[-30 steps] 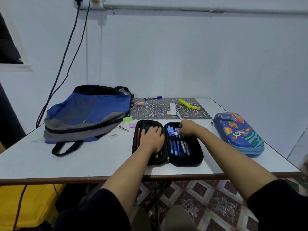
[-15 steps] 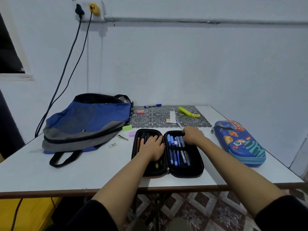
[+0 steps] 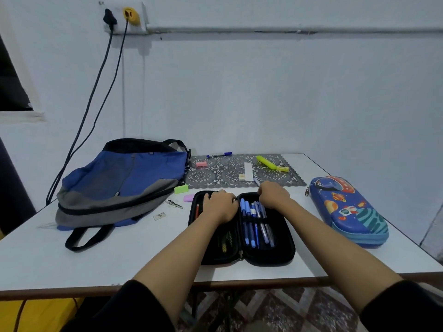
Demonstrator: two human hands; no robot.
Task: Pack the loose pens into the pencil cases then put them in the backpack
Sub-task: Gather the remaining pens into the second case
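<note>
open black pencil case point(image 3: 263, 256), blue pens point(image 3: 251, 226) inside; left grip point(image 3: 220, 206) flat, right grip point(image 3: 274, 195) curled, hold unclear

A black pencil case point(image 3: 268, 256) is showing blue pens point(image 3: 251, 226) by the right hand point(image 3: 274, 195), a blue-and-grey backpack point(image 3: 124, 183) is lying left of the left hand point(image 3: 219, 207), and a blue planet-printed case point(image 3: 347, 212) is sitting right of the right hand.

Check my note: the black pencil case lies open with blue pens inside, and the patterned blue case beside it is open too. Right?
No. The head view shows the patterned blue case closed; the black pencil case does lie open with blue pens inside.
</note>
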